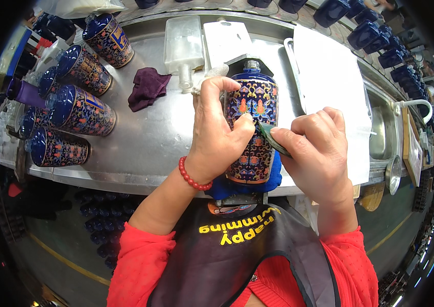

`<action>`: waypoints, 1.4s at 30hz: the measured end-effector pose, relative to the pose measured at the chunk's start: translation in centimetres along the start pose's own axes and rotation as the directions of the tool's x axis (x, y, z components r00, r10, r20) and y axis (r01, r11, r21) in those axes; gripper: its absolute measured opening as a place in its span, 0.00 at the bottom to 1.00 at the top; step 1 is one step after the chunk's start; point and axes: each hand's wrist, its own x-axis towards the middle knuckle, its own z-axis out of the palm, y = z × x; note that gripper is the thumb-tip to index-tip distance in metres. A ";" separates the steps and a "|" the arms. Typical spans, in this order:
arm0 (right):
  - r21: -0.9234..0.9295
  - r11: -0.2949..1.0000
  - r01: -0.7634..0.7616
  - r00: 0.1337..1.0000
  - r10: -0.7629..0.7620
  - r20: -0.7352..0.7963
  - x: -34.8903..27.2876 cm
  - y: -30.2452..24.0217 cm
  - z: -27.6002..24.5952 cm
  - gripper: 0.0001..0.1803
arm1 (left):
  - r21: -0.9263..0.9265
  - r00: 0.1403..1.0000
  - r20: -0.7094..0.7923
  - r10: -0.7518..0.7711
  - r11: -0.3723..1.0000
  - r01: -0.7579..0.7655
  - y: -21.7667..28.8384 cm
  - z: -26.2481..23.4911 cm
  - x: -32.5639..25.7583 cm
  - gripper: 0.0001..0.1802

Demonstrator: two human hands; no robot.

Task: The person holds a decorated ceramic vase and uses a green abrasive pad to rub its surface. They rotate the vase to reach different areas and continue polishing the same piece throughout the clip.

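A dark blue glass bottle with a colourful flower pattern lies on its back in front of me, its threaded neck pointing away. Under its near end is a blue cloth. My left hand, with a red bead bracelet at the wrist, is closed round the bottle's left side, thumb on the patterned front and index finger near the shoulder. In my right hand is a thin dark green scraper, pinched between thumb and fingers. Its tip touches the right side of the pattern.
Several patterned bottles stand at the left of the metal table. Beyond my left hand are a crumpled purple cloth and a clear bottle. White sheets cover the right side, beside a sink.
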 end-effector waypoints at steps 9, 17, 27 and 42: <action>0.023 1.000 -0.015 1.000 0.015 -0.013 0.1 -0.2 -0.1 0.24 | -0.100 0.999 0.007 -0.044 0.994 0.045 -0.2 -0.1 -0.2 0.27; 0.018 1.000 -0.003 1.000 0.003 -0.002 0.1 -0.5 0.1 0.21 | -0.218 0.995 0.031 -0.092 0.971 0.096 -0.4 0.1 -0.6 0.26; 0.001 1.000 0.000 0.999 0.000 0.032 0.5 -0.7 0.0 0.21 | -0.034 1.000 -0.011 0.017 0.999 -0.017 -0.7 0.3 -0.6 0.26; -0.036 0.999 0.004 0.998 -0.002 0.056 0.8 -0.9 -0.2 0.18 | -0.070 0.998 0.018 -0.067 0.995 0.068 -0.5 0.1 -0.9 0.26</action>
